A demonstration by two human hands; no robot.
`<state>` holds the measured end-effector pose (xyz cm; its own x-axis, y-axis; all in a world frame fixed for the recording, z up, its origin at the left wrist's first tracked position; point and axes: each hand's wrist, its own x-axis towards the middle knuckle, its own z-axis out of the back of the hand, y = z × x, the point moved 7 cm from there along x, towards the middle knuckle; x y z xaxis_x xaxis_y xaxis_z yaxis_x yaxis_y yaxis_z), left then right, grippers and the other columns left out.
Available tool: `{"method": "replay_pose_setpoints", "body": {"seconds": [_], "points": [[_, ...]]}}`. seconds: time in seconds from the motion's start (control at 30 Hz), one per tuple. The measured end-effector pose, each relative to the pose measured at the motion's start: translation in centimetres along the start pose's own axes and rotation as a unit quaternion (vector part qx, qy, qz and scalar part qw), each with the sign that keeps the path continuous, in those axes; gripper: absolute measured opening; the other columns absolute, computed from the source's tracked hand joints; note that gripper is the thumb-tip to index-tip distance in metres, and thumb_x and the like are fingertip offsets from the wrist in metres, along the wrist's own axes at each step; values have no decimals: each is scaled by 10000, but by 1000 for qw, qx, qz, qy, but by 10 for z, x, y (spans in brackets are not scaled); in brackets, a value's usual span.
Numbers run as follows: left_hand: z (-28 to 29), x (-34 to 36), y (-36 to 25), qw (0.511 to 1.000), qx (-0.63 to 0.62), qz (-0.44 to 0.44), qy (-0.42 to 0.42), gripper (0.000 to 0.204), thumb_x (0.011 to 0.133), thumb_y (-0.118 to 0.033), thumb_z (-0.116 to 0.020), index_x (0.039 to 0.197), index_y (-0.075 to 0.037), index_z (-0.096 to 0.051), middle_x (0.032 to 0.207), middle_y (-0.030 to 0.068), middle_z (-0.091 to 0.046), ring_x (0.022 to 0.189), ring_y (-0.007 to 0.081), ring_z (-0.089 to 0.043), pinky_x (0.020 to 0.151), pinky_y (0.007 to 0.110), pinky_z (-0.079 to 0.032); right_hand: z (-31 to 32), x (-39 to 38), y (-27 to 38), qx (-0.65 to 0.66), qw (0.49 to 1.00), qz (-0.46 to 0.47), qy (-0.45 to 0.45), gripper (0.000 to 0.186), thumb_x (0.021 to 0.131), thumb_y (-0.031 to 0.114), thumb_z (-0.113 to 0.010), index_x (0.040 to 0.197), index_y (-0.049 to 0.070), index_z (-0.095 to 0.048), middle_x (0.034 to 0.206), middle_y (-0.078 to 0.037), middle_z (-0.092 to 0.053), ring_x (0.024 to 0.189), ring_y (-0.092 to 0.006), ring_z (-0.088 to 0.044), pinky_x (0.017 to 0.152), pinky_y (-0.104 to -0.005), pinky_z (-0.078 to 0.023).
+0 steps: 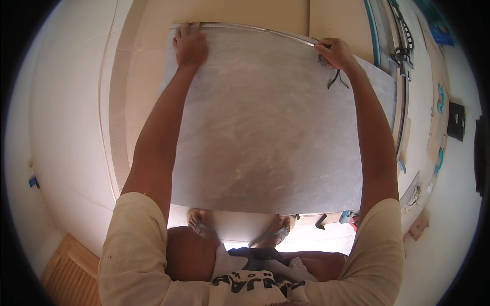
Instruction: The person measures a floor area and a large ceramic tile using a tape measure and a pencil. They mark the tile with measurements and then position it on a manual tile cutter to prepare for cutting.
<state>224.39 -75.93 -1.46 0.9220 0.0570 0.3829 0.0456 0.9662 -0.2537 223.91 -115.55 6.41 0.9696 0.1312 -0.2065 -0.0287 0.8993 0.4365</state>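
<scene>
A grey slab (270,117) lies under the left hand (191,46), fingers extended at its far-left corner, and the right hand (334,52), which grips, toward its far-right corner, the tape measure (255,28) stretched between them along the far edge.

Dark lettering (255,285) stands on the pale shirt (245,299), well below the left fingers (185,29) and right fingers (323,48); the tape measure (265,30) between them has unreadable marks (229,25).
</scene>
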Motion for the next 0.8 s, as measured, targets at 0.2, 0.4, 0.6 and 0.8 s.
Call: {"method": "replay_pose_setpoints", "body": {"seconds": [0.2,0.4,0.6,0.8], "points": [[-6,7,-4,1000,-8,-17,12,468,981,-348,-431,1400,-140,-452,1485,130,-345,1391,332,-270,1120,505,-231,-4,11,-16,-30,999,8,-18,319,833,331,-628,938,43,-717,691,-113,-660,652,-219,-637,702,-369,-506],[-15,13,2,999,13,-25,40,463,982,-366,-428,1383,-139,-470,1465,113,-388,1394,297,-278,1128,494,-211,-4,14,-12,-57,998,-28,-22,353,833,362,-636,992,57,-717,823,-147,-695,786,-256,-671,787,-380,-519],[-13,16,-2,999,-6,-29,13,429,973,-357,-458,1334,-131,-510,1397,114,-454,1363,297,-319,1105,494,-238,-2,18,-22,-109,989,-53,-80,401,827,398,-637,1072,89,-711,1002,-166,-701,951,-296,-662,870,-395,-507],[-11,21,5,999,-27,-32,-8,361,962,-338,-499,1258,-146,-576,1269,96,-525,1281,299,-388,1055,502,-289,-8,23,-27,-90,988,-72,-99,418,829,415,-632,1094,99,-705,1070,-147,-689,1020,-305,-639,909,-406,-493]]}}
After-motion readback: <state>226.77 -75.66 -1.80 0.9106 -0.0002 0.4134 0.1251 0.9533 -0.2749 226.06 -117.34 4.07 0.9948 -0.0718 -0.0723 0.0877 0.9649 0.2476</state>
